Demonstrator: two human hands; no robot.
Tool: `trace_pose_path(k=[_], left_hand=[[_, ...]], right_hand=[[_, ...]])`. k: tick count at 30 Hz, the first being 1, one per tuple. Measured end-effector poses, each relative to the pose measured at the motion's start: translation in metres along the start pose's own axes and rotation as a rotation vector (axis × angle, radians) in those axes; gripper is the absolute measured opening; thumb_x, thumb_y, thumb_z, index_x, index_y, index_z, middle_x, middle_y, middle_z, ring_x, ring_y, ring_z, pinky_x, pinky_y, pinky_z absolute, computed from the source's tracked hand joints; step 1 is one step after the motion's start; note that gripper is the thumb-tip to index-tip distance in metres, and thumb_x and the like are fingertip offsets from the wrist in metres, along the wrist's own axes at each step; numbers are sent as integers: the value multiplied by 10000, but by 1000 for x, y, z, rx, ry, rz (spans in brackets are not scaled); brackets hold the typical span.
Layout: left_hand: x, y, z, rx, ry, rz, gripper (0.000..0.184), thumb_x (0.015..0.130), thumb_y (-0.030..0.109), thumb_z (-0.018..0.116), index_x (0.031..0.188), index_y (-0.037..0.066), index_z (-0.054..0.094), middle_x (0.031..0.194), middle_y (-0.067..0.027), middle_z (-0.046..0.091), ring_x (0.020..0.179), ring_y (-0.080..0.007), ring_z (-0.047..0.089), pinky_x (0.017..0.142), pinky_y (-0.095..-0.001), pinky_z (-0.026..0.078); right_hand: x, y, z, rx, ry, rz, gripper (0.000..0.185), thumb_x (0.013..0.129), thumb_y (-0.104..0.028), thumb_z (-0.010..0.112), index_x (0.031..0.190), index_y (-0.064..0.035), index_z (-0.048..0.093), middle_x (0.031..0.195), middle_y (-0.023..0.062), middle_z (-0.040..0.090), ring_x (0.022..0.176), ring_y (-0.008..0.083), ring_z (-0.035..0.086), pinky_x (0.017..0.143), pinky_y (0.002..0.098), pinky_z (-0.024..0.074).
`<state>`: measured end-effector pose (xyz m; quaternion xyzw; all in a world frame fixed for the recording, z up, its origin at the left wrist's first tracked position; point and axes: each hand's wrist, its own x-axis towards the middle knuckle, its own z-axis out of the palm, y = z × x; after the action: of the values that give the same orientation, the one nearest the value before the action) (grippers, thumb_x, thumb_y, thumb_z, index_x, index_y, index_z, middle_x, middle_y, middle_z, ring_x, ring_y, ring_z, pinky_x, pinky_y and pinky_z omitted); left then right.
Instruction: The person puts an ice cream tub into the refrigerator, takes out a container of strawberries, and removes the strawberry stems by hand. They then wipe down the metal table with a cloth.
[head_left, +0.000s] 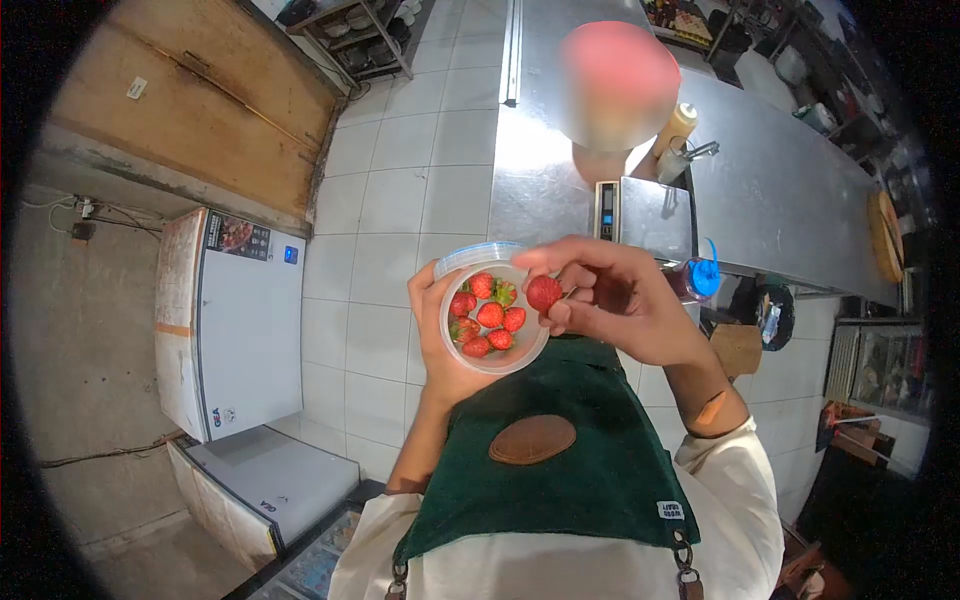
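Green apron (pixel 610 475) nearest; one strawberry (pixel 543 293) outside the tub (pixel 526 350)

Left hand (pixel 437 340) wraps the tub's side, its mouth facing up. Several strawberries (pixel 490 315) already lie inside, some still wearing leaves, with bare bottom showing between them. At the tub's right rim, the right hand (pixel 630 305) pinches the lone strawberry between thumb and fingers, apart from the others. Whether it is entering or leaving, I cannot tell.

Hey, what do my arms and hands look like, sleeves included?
Your left hand and right hand are bare, without gloves. Loose cream sleeves end around the elbows. A small orange patch marks the right arm.
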<state>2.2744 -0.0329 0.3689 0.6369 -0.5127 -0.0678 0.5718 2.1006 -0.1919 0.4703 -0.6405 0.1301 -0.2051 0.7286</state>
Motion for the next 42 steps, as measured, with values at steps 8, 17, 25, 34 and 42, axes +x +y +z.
trace_pose_path(k=[8,17,25,34,42], left_hand=[[5,5,-3,7,-43,-1,1030,547,170,1055,1427,74,527,1406,-172,433,1347,-323,529,1085,-427,520],[7,7,-1,8,-24,-12,1031,539,166,1051,1424,84,528,1414,-174,423,1314,-318,558,1085,-411,524],[7,5,-1,11,-37,-5,937,582,207,1026,1387,81,564,1389,-180,475,1347,-344,502,1086,-443,488],[2,1,4,-53,-62,-50,968,562,220,1021,1403,87,560,1406,-190,466,1349,-359,490,1069,-468,480],[2,-1,1,-40,-69,-64,993,544,224,1025,1409,91,557,1422,-194,462,1343,-369,495,1079,-475,469]], right_hand=[[4,19,-4,334,-82,63,315,954,15,765,1249,3,655,1083,74,735,972,115,716,817,261,591],[10,25,-3,220,-69,0,182,982,-14,752,1150,6,685,1076,36,737,1050,85,690,912,271,575],[-2,5,23,-719,-130,-319,255,853,-19,750,1091,-47,664,1118,139,678,1023,268,710,858,371,586],[16,21,39,-1077,-239,-366,281,838,-111,744,1117,-105,712,1121,78,621,1086,278,679,814,422,599],[24,31,38,-944,-236,-429,188,828,-130,720,997,-50,703,1113,84,674,968,313,728,737,444,622]])
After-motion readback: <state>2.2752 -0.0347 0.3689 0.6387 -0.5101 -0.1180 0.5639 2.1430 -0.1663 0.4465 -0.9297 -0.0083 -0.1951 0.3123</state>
